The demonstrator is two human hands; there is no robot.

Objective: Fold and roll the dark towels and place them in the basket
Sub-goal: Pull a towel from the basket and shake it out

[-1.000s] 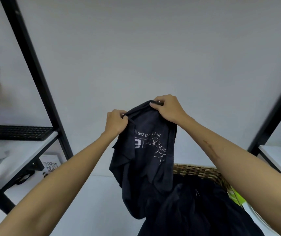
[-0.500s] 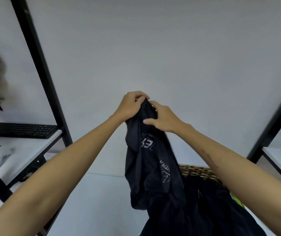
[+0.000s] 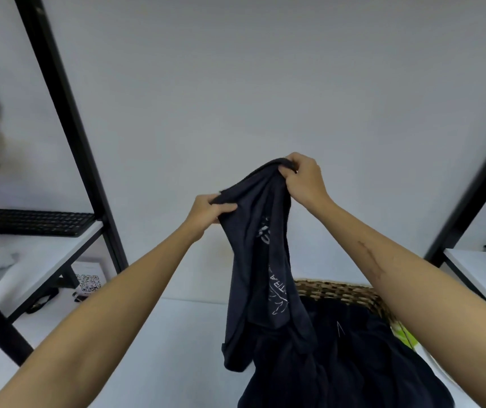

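- The left hand (image 3: 210,208) pinches the upper edge of a dark towel (image 3: 260,260), thumb laid over the fabric, fingers curled behind it.
- The right hand (image 3: 303,178), higher and toward 1 o'clock of the left, grips the same edge bunched in curled fingers.
- The towel hangs slack in the air between them, white print on its face, its lower end at 6 o'clock above the white table (image 3: 162,348).
- A woven basket (image 3: 338,291) sits at 4 o'clock, dark cloth (image 3: 353,363) heaped in it.
- A black keyboard (image 3: 33,222) lies on a shelf at 9 o'clock.
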